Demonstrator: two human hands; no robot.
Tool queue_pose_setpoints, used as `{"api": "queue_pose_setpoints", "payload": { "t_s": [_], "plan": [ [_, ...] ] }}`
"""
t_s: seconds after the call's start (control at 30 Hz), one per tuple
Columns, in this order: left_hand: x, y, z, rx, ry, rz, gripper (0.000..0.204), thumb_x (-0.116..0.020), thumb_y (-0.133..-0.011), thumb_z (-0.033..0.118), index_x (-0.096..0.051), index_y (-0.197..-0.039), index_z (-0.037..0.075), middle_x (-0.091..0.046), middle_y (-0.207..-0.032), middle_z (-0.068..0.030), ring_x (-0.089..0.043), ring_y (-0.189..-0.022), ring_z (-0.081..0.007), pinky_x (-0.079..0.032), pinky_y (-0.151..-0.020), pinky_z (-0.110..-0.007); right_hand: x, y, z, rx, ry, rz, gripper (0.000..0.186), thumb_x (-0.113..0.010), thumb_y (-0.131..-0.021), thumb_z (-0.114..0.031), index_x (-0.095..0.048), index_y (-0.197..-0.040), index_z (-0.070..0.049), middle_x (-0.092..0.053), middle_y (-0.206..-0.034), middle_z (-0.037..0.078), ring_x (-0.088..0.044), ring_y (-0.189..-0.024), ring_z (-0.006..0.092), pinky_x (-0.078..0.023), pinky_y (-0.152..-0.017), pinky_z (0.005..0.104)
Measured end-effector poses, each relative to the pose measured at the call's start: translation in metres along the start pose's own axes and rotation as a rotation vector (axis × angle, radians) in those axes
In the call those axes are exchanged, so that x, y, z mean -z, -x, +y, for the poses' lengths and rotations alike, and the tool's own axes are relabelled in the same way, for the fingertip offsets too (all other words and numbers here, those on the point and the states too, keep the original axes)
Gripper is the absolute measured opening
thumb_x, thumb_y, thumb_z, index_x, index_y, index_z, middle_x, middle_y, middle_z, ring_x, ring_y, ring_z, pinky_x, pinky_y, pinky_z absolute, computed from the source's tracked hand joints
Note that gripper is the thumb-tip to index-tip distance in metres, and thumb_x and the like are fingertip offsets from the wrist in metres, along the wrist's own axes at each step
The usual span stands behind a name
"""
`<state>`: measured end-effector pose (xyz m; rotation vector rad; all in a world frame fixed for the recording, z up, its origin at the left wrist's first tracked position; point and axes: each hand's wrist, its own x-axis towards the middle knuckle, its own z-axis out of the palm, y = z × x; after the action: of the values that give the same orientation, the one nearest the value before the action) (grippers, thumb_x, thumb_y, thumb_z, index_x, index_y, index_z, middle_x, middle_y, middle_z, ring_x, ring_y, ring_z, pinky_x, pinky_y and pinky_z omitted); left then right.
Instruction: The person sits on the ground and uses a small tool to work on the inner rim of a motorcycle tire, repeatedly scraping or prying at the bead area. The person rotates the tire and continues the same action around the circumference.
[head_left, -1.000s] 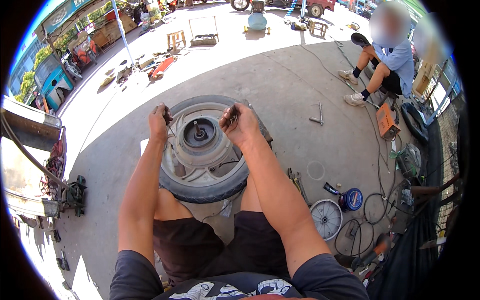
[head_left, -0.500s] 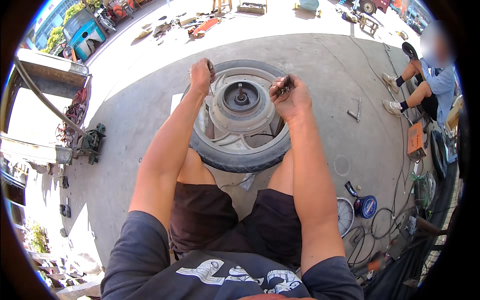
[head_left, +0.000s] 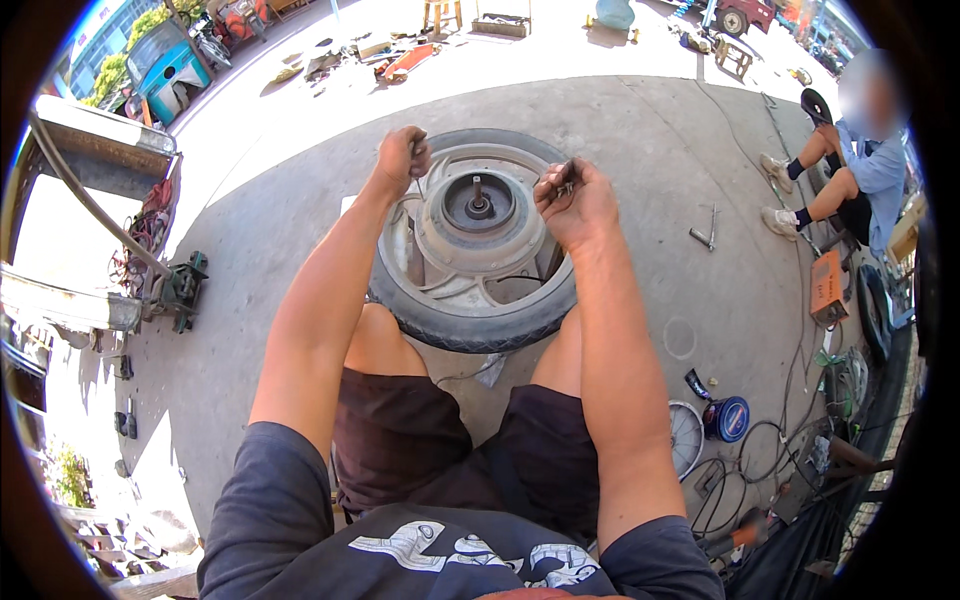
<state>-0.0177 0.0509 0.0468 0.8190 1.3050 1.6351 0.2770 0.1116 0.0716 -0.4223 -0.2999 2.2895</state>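
A motor wheel with a black tyre (head_left: 470, 335) lies flat on the ground between my knees. Its pale metal hub (head_left: 490, 250) faces up, and a short axle (head_left: 478, 188) stands in the round recess at the centre. My left hand (head_left: 402, 158) is closed above the wheel's left far side, with a thin rod-like tool pointing down from its fingers; its kind is too small to make out. Over the right side of the rim, my right hand (head_left: 580, 205) is turned palm up with curled, blackened fingers. Small metal pieces, which look like screws, lie in it.
An L-shaped metal tool (head_left: 706, 232) lies on the concrete to the right. Nearer are a blue-lidded tub (head_left: 727, 419), a round spoked cover (head_left: 686, 440) and loose cables. A person (head_left: 870, 180) sits at the far right beside an orange box (head_left: 826, 288). A vise-like machine (head_left: 180, 290) stands left.
The view has shifted slightly, so the wheel sits a little lower. My right fingers have curled further in over the small pieces. My left hand stays closed over the rim.
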Motion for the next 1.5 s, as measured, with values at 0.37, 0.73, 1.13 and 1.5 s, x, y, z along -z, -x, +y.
{"api": "queue_pose_setpoints", "payload": {
  "t_s": [0.37, 0.73, 1.13, 1.5],
  "plan": [
    [-0.038, 0.014, -0.019, -0.293, -0.175, 0.52, 0.03, -0.048, -0.095, 0.027, -0.049, -0.071, 0.009, -0.046, -0.059, -0.002, -0.043, -0.051, -0.0116, -0.035, -0.05, -0.028, 0.0, 0.001, 0.003, 0.006, 0.031, -0.005, 0.027, -0.039, -0.099, -0.018, -0.049, -0.077, -0.006, -0.054, -0.07, 0.007, -0.053, -0.062, 0.0165, -0.05, -0.06, 0.0325],
    [-0.03, 0.011, -0.004, -0.155, -0.082, 0.388, 0.038, -0.044, -0.09, 0.026, -0.033, -0.056, 0.015, -0.029, -0.046, -0.0008, -0.028, -0.038, -0.0154, -0.026, -0.04, -0.032, 0.002, -0.005, 0.01, 0.014, -0.001, 0.024, 0.03, -0.042, -0.098, -0.021, -0.05, -0.072, -0.008, -0.053, -0.064, 0.004, -0.053, -0.057, 0.0155, -0.05, -0.056, 0.0329],
    [0.006, 0.004, -0.009, -0.096, -0.018, 0.049, 0.033, -0.047, -0.09, 0.026, -0.035, -0.062, 0.014, -0.03, -0.051, 0.0003, -0.03, -0.044, -0.0143, -0.028, -0.045, -0.03, 0.003, -0.008, 0.013, 0.003, -0.024, 0.027, 0.028, -0.045, -0.097, -0.021, -0.05, -0.072, -0.01, -0.054, -0.064, 0.003, -0.055, -0.058, 0.0141, -0.05, -0.056, 0.0316],
    [-0.01, 0.015, -0.012, -0.228, -0.119, 0.206, 0.032, -0.046, -0.096, 0.026, -0.044, -0.069, 0.01, -0.038, -0.058, 0.0, -0.04, -0.053, -0.0123, -0.032, -0.051, -0.027, 0.005, -0.01, 0.015, 0.002, -0.048, 0.029, 0.027, -0.047, -0.096, -0.023, -0.051, -0.072, -0.011, -0.054, -0.062, 0.002, -0.054, -0.054, 0.0157, -0.05, -0.051, 0.0315]
  ]
}}
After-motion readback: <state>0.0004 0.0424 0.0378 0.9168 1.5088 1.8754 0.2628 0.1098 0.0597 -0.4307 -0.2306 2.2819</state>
